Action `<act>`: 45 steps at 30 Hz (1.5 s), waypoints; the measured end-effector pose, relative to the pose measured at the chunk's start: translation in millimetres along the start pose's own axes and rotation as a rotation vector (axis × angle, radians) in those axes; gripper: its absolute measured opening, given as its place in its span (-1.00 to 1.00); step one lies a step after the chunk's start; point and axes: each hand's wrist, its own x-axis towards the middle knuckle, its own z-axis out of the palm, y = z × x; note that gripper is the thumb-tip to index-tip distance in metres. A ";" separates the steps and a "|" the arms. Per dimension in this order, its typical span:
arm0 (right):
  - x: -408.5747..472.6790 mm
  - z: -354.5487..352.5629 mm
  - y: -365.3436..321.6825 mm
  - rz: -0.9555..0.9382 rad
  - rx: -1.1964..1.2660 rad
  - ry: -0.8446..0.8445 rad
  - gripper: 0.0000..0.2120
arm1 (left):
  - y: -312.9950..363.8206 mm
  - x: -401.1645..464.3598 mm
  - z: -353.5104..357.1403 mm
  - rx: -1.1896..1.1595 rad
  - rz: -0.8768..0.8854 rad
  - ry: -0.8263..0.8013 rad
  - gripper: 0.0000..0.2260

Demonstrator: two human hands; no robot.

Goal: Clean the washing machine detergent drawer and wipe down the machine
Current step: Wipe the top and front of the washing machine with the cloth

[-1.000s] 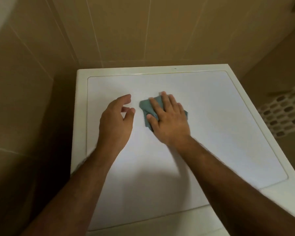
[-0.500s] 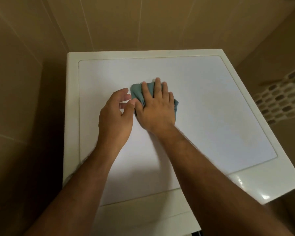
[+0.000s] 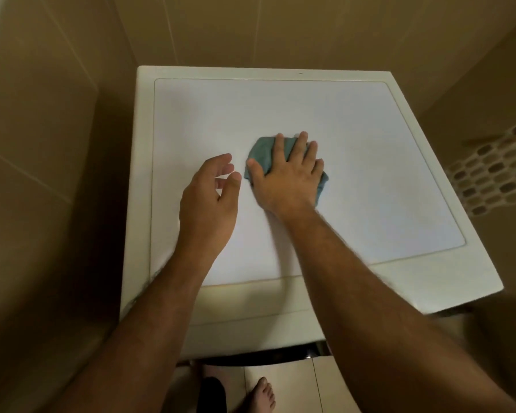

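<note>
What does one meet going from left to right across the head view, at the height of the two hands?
Tiled wall → left edge of the washing machine top → left hand → right hand pressing the blue-green cloth → bare white top → perforated white basket.

**Cloth on washer top**

Teal cloth [image 3: 262, 156] bunched flat under right hand [image 3: 286, 177], edges poking out past thumb and little finger. Washing machine top [image 3: 370, 162]: white, flat, cream rim, directly beneath the palm.
</note>
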 end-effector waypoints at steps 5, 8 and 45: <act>-45.5 3.3 -3.5 -0.247 -0.004 -0.001 -0.32 | 1.3 -25.5 -0.6 -0.026 -0.009 0.030 -0.73; -69.5 3.7 17.8 -0.372 -0.027 -0.002 -0.34 | 3.1 -40.1 -1.4 -0.025 -0.003 0.023 -0.71; -185.5 17.1 -9.1 -0.054 0.059 0.077 -0.43 | -19.7 -135.7 -42.4 -0.175 -0.029 0.027 -0.80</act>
